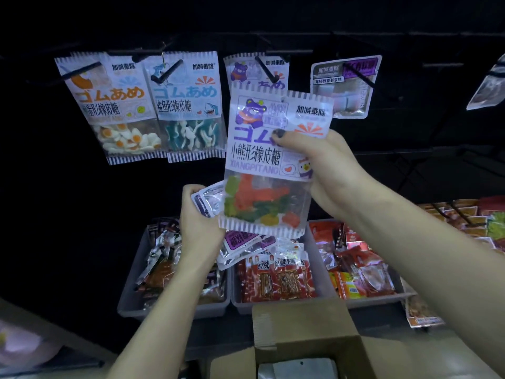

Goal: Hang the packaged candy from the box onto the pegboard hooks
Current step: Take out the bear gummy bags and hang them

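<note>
Right hand (pixel 325 165): clamped on bear gummy packet (pixel 273 160), thumb across its front, fingers behind. Left hand (pixel 199 217): curled round silver-purple packets (pixel 209 199) at 8 o'clock of the packet. Bear gummy packet: white, purple print, clear window of red, green, yellow sweets; upright, raised just below hook (pixel 266 69) at 12 o'clock. Forearms angled upward from cardboard box (pixel 300 332) at 6 o'clock.

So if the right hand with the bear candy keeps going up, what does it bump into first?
Probably the bear gummy pack already hanging on its hook. The right hand holds its own bear pack just below it, though depth is hard to judge.
</note>
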{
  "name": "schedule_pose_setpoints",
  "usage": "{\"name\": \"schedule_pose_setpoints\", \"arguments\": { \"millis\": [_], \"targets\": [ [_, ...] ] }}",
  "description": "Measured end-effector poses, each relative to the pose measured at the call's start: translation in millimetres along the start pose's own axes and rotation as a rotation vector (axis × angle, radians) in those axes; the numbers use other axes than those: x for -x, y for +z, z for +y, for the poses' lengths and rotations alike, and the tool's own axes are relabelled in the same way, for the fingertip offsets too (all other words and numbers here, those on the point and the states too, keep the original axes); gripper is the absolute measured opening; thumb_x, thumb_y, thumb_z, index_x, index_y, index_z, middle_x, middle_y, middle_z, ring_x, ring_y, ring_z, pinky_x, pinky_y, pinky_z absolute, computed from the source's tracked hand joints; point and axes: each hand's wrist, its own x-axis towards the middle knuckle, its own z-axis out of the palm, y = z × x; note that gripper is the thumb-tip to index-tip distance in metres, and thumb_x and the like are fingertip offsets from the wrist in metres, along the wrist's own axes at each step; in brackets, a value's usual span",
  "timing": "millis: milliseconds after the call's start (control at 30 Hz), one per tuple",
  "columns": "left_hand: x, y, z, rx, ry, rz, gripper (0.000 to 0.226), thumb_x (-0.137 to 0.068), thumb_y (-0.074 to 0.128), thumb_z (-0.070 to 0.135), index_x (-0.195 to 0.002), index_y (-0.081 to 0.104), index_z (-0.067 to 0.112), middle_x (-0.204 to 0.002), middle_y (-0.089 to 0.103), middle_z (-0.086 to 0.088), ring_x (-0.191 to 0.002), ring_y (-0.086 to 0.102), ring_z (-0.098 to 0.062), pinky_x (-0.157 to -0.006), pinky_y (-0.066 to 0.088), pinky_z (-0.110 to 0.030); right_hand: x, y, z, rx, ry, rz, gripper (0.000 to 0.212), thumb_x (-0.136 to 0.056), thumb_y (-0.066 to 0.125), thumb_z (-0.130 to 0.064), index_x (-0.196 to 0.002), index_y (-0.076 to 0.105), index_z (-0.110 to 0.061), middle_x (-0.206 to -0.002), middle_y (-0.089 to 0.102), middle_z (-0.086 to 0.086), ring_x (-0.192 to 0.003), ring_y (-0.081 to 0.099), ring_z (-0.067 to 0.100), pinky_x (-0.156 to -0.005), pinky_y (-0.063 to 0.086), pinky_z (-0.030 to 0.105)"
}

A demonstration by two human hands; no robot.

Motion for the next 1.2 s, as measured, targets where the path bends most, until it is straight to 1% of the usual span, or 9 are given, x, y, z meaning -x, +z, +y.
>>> {"name": "schedule_pose_setpoints", "arguments": {
  "millis": [100,233,400,500,667,900,1000,1100,1200],
  "targets": [
    [-1,0,-1,-0.036,0.023,-0.007,0.037,-0.088,0.078,0.004,-0.111,0.049,0.009,-0.086,0.057,0.002,-0.072,0.052,-0.009,-0.063,0.045,-0.033,-4,4,-4,-0.003,-0.005,-0.004,0.024,-0.094,0.07,-0.007,-0.118,0.071,-0.003,-0.11,0.078,0.018,-0.099,0.077,0.036,-0.083,0.061,0.052],
    [1,2,1,-0.071,0.047,-0.021,0.033,-0.09,0.073,0.001,-0.111,0.048,0.007,-0.08,0.052,0.006,-0.06,0.046,0.001,-0.055,0.04,-0.019,-3,4,-5,-0.026,-0.01,-0.004,0.027,-0.093,0.069,-0.005,-0.12,0.07,-0.003,-0.112,0.077,0.018,-0.099,0.077,0.033,-0.08,0.064,0.047],
    [-2,7,2,-0.055,0.041,-0.027,0.031,-0.09,0.074,0.006,-0.102,0.047,0.014,-0.077,0.056,0.024,-0.068,0.05,-0.002,-0.064,0.048,-0.029,0,0,-7,-0.027,-0.018,-0.01,0.029,-0.094,0.069,-0.008,-0.122,0.069,-0.002,-0.113,0.077,0.02,-0.1,0.076,0.035,-0.072,0.056,0.039],
    [-1,11,5,-0.052,0.042,-0.016,0.033,-0.089,0.078,0.01,-0.1,0.048,0.019,-0.081,0.056,0.016,-0.071,0.053,-0.003,-0.065,0.049,-0.03,-4,1,-13,-0.035,-0.009,-0.013,0.022,-0.094,0.07,-0.007,-0.116,0.07,-0.003,-0.106,0.078,0.016,-0.087,0.077,0.028,-0.06,0.059,0.032],
    [-1,13,7,-0.026,0.059,-0.009,0.033,-0.089,0.079,0.013,-0.1,0.049,0.019,-0.084,0.055,0.01,-0.071,0.053,-0.003,-0.064,0.047,-0.025,-10,8,-19,0.043,0.023,-0.018,0.049,-0.087,0.08,-0.019,-0.128,0.065,0.003,-0.116,0.076,0.018,-0.106,0.075,0.034,-0.093,0.057,0.052],
    [-2,11,8,-0.055,0.046,-0.007,0.039,-0.084,0.078,0.0,-0.101,0.049,0.018,-0.089,0.057,0.005,-0.069,0.053,0.005,-0.061,0.045,-0.016,-10,12,-27,0.015,0.027,-0.054,0.041,-0.093,0.073,-0.011,-0.129,0.063,0.007,-0.116,0.075,0.023,-0.099,0.077,0.033,-0.078,0.064,0.047],
    [-2,10,10,-0.071,0.052,-0.004,0.036,-0.085,0.072,-0.004,-0.099,0.049,0.02,-0.087,0.055,0.008,-0.067,0.051,0.008,-0.06,0.044,-0.013,-9,10,-28,-0.02,0.024,-0.052,0.036,-0.093,0.071,-0.009,-0.126,0.065,0.005,-0.116,0.074,0.024,-0.098,0.077,0.033,-0.062,0.062,0.036],
    [-2,10,11,-0.079,0.061,-0.02,0.034,-0.086,0.069,-0.008,-0.102,0.049,0.015,-0.087,0.053,0.008,-0.066,0.052,0.008,-0.06,0.043,-0.01,-9,5,-27,-0.013,0.022,-0.033,0.029,-0.093,0.072,-0.009,-0.12,0.067,0.001,-0.111,0.076,0.02,-0.097,0.077,0.032,-0.06,0.061,0.033],
    [-5,9,6,-0.075,0.059,-0.021,0.029,-0.09,0.071,-0.001,-0.106,0.049,0.01,-0.082,0.053,0.007,-0.063,0.047,0.0,-0.059,0.042,-0.02,-10,3,-24,0.015,0.032,-0.012,0.044,-0.091,0.075,-0.012,-0.13,0.062,0.005,-0.118,0.073,0.024,-0.1,0.076,0.037,-0.069,0.062,0.044]
  ]
}}
